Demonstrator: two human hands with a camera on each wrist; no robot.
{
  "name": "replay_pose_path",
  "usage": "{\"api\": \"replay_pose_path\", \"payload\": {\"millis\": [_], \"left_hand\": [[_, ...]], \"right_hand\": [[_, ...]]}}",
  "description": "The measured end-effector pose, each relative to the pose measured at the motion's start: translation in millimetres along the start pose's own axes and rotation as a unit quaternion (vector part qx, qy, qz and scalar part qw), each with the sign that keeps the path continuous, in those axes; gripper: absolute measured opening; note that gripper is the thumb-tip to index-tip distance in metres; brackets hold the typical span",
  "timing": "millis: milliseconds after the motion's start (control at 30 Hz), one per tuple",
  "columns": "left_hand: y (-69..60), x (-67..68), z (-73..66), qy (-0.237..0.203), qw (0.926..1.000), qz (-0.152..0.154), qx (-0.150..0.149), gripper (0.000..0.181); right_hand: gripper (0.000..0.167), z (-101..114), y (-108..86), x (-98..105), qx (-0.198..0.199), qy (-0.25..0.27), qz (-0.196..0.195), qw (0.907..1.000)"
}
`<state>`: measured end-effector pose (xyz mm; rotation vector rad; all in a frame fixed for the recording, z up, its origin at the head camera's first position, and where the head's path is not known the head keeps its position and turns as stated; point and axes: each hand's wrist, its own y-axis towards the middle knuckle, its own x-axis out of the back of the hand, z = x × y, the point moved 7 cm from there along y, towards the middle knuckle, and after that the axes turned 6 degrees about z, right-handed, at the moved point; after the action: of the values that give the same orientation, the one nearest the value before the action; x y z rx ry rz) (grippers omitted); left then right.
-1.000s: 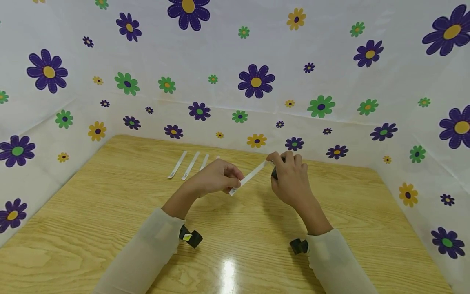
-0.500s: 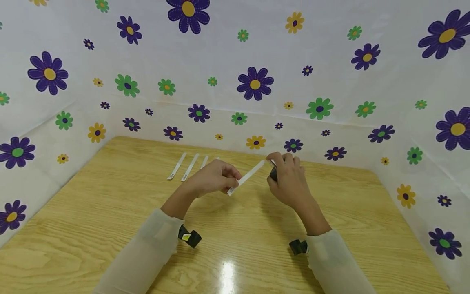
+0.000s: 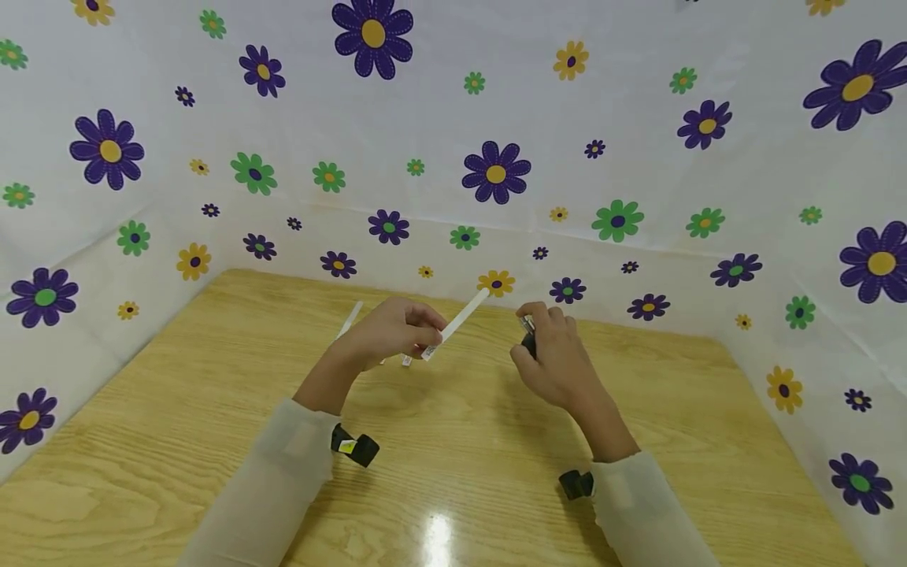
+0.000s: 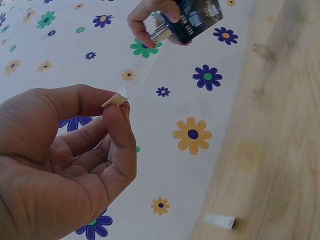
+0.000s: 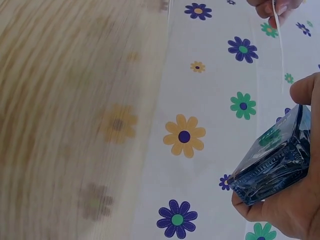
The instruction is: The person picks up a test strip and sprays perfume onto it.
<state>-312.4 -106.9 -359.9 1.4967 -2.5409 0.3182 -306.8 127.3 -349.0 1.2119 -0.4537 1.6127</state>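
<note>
My left hand (image 3: 390, 332) pinches a white paper test strip (image 3: 464, 315) near its printed end, between thumb and fingers. The strip slants up and away to the right, above the table. Across from it, my right hand (image 3: 563, 354) grips a dark blue glass perfume bottle (image 5: 272, 165), with the index finger at the top by its silver spray nozzle (image 4: 161, 33). In the head view the bottle is mostly hidden behind the hand. A gap separates the nozzle from the strip's far end.
More paper strips (image 3: 349, 319) lie on the wooden table (image 3: 453, 441) behind and under my left hand, partly covered by it. A white flower-patterned sheet (image 3: 425, 118) walls the back and both sides. Black wrist cameras (image 3: 364, 449) sit on both sleeves.
My left hand has moved left and slightly up with its strip, away from the bottle, now covering more of the strips on the table. The right hand has stayed nearly in place.
</note>
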Motion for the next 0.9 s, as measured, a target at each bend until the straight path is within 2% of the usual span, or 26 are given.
{"api": "replay_pose_path", "payload": {"millis": [200, 333, 500, 733, 900], "left_hand": [[-6.8, 23.1, 0.9, -0.004, 0.9999, -0.015, 0.006, 0.019], [-14.3, 44.6, 6.7, 0.002, 0.9994, -0.027, 0.02, 0.021], [-26.1, 76.3, 21.7, 0.029, 0.9972, -0.051, 0.045, 0.025], [-46.5, 118.6, 42.1, 0.058, 0.9918, -0.078, 0.083, 0.03], [-58.2, 144.4, 62.5, 0.074, 0.9873, -0.09, 0.108, 0.036]], "right_hand": [[0.05, 0.0, 1.8, -4.3, 0.015, -0.009, 0.027, 0.9995], [0.051, 3.6, 6.3, -5.5, 0.051, -0.026, 0.05, 0.9971], [0.055, 7.5, 13.3, -6.2, 0.082, -0.053, 0.079, 0.9921], [0.054, 8.6, 20.0, -10.9, 0.091, -0.059, 0.12, 0.9868], [0.052, 7.2, 24.3, -16.4, 0.095, -0.085, 0.148, 0.9807]]}}
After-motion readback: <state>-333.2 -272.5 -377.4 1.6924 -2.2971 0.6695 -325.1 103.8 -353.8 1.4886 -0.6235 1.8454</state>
